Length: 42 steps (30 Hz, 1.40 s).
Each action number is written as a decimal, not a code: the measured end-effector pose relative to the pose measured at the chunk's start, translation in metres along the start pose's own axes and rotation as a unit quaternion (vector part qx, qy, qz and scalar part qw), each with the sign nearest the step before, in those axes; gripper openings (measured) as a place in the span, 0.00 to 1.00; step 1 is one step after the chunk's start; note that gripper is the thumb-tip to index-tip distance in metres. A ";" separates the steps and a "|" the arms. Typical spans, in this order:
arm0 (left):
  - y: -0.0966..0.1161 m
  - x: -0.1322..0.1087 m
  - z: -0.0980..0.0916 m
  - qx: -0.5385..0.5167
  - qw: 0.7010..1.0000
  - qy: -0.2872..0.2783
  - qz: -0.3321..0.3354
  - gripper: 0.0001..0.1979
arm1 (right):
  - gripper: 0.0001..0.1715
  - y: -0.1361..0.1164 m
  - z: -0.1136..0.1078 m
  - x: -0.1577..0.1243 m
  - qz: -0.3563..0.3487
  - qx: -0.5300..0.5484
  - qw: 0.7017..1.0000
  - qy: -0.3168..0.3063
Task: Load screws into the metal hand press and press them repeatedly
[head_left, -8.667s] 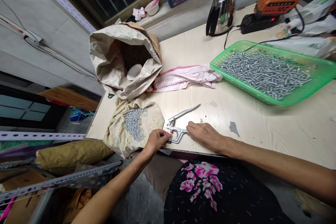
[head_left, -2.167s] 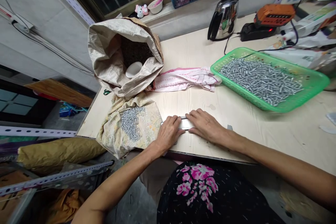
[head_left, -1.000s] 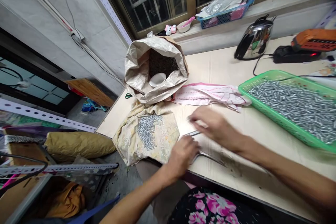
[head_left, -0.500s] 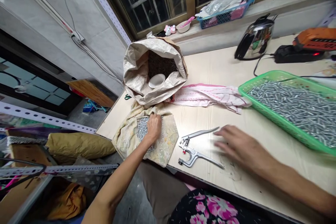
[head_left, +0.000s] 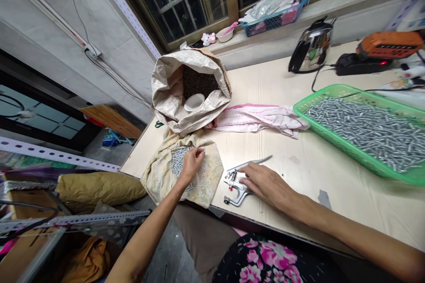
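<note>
My left hand (head_left: 192,162) is closed in a pinch above a pile of small silver metal pieces (head_left: 178,160). Whatever its fingertips hold is too small to make out. The pile rests on a pale floral cloth (head_left: 213,166) at the table's near left edge. My right hand (head_left: 267,184) reaches over silver snap-fastener pliers (head_left: 241,196) lying on the table, fingers stretched and slightly parted. Its fingertips are beside the upper handle, and the hand hides most of the lower handle; whether it touches them I cannot tell.
An open woven sack (head_left: 162,106) holds dark small pieces and a white dish (head_left: 194,102). A pink-and-white cloth (head_left: 259,118) lies beside it. To the right stand a green basket (head_left: 348,150) of silver metal pieces, a metal kettle (head_left: 314,46) and an orange battery (head_left: 388,45) on a charger.
My right hand has moved left from beside the handle ends to over the pliers. My left hand has lifted slightly off the pile, its fingers pinched. The view has shifted a little.
</note>
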<state>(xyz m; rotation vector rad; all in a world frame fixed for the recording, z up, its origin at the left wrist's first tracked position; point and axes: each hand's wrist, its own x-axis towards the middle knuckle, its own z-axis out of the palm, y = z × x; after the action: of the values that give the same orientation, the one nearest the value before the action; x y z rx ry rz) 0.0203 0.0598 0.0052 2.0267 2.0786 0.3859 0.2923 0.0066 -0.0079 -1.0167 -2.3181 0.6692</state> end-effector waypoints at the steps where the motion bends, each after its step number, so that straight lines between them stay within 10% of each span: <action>1: 0.003 -0.006 -0.001 -0.044 0.999 -0.003 -0.014 0.09 | 0.13 -0.002 0.001 0.012 0.007 0.038 0.999 0.015; 7: 0.026 -0.040 -0.020 -0.433 0.893 -0.056 -0.111 0.15 | 0.17 -0.020 0.021 0.079 0.032 0.170 0.983 0.059; 12: 0.032 -0.068 -0.025 -0.495 0.839 -0.110 -0.195 0.24 | 0.11 -0.021 -0.005 0.037 -0.007 -0.057 0.998 -0.006; 20: 0.049 -0.101 0.010 -0.415 0.875 -0.180 -0.175 0.18 | 0.07 0.001 -0.007 -0.056 0.003 -0.145 0.986 -0.087; 34: 0.042 -0.094 0.017 -0.280 0.915 -0.253 -0.141 0.18 | 0.14 0.003 0.002 -0.060 -0.061 -0.141 0.987 -0.047; 42: 0.049 -0.076 0.013 -0.267 0.879 -0.340 -0.199 0.11 | 0.12 0.006 0.002 -0.056 -0.015 -0.129 0.987 -0.089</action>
<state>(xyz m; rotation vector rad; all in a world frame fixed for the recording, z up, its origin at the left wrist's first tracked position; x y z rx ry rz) 0.0734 -0.0149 0.0068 1.1411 1.6297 0.1153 0.3266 -0.0331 -0.0272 -1.0701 -2.6230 0.4713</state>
